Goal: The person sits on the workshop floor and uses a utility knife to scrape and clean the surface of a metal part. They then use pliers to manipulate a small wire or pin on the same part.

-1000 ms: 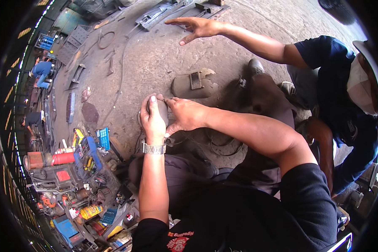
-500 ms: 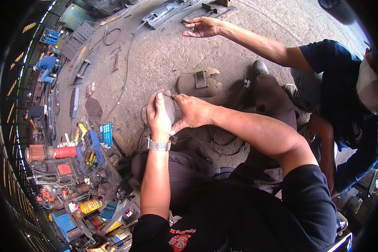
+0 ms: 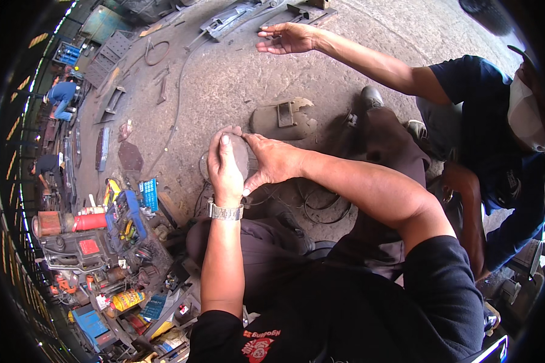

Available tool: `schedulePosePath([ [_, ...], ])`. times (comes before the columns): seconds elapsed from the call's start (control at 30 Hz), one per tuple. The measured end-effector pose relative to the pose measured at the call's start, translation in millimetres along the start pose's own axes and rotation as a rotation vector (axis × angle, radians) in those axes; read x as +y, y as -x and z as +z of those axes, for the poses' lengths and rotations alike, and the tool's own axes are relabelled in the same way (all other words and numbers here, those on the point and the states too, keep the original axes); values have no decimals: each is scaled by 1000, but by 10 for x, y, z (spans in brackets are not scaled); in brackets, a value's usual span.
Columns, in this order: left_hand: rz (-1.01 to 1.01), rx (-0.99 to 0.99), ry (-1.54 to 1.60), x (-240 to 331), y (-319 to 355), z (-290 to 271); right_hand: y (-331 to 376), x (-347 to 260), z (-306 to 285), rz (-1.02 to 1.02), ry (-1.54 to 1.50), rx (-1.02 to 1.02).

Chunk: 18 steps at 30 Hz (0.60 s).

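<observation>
A flat, round grey-brown disc (image 3: pixel 241 155) is held upright between my hands; its exact kind cannot be told. My left hand (image 3: pixel 225 172), with a metal-banded watch (image 3: pixel 224 210) on the wrist, is closed along its left side, thumb up against its face. My right hand (image 3: pixel 278 158) grips the opposite edge, the thumb low and the fingers near the top. Part of the disc is hidden by the hands. Just beyond them, on the floor, lies a worn welding mask (image 3: pixel 266 124) with a rectangular window and a ragged edge.
At right a co-worker in dark clothes crouches, one open hand (image 3: pixel 287 39) stretched over the floor. Cable loops (image 3: pixel 326 209) lie by my legs. Tools, a blue tool case (image 3: pixel 129 218) and a yellow bottle (image 3: pixel 129 299) crowd the left. Steel parts (image 3: pixel 236 21) lie farther off.
The disc's face shows a little more between my hands, which keep their hold. The whole view has shifted slightly. The co-worker's head has turned a bit; the outstretched hand stays up.
</observation>
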<state>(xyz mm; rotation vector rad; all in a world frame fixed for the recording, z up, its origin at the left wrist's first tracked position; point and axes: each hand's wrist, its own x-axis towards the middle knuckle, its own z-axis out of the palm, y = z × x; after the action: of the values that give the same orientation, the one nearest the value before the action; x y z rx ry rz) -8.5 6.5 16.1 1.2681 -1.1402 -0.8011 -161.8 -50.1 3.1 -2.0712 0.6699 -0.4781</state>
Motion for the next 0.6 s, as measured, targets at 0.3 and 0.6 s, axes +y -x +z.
schedulePosePath([
  [0.3, -3, -16, -11, 59, 24, 40, 25, -42, -74, 22, -24, -44],
  [0.6, 40, -54, -76, -13, 18, 18, 27, -105, -127, 78, 2, -113],
])
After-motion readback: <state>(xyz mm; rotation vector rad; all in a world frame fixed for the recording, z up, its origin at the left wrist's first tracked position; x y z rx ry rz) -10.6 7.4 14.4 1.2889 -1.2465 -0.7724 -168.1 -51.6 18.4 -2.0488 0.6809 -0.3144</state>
